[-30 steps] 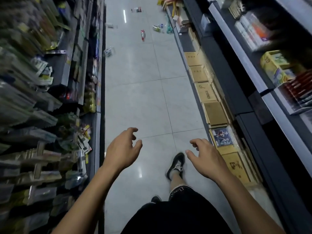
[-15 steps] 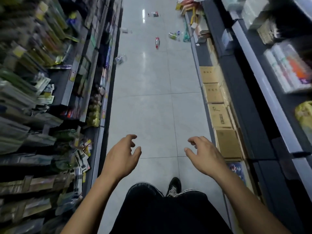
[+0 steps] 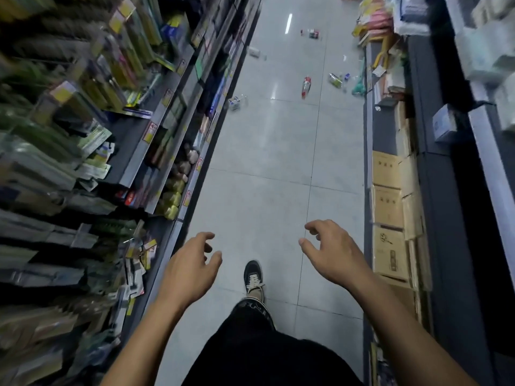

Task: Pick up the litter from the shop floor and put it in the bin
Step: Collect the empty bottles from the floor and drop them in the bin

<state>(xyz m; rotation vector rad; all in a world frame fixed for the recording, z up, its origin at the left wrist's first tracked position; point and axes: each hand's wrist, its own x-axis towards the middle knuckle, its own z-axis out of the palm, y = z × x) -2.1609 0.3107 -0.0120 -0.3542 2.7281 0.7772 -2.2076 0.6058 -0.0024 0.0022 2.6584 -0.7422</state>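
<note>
Head view down a shop aisle: the litter lies well ahead on the grey tiled floor point(image 3: 267, 151). A red-and-white bottle point(image 3: 305, 86) lies near the middle, a green-labelled bottle point(image 3: 335, 80) just to its right, near the right shelving. A small crumpled pack point(image 3: 235, 102) sits close to the foot of the left shelves point(image 3: 156, 140), and a white scrap point(image 3: 254, 52) and a dark red item point(image 3: 311, 33) lie farther on. Cardboard boxes point(image 3: 388, 207) line the right side on the floor. Both arms reach forward, far from any litter. The left hand point(image 3: 189, 270) and right hand point(image 3: 335, 253) are empty, fingers loosely curled and spread. A black sneaker point(image 3: 253, 277) steps forward between them.
</note>
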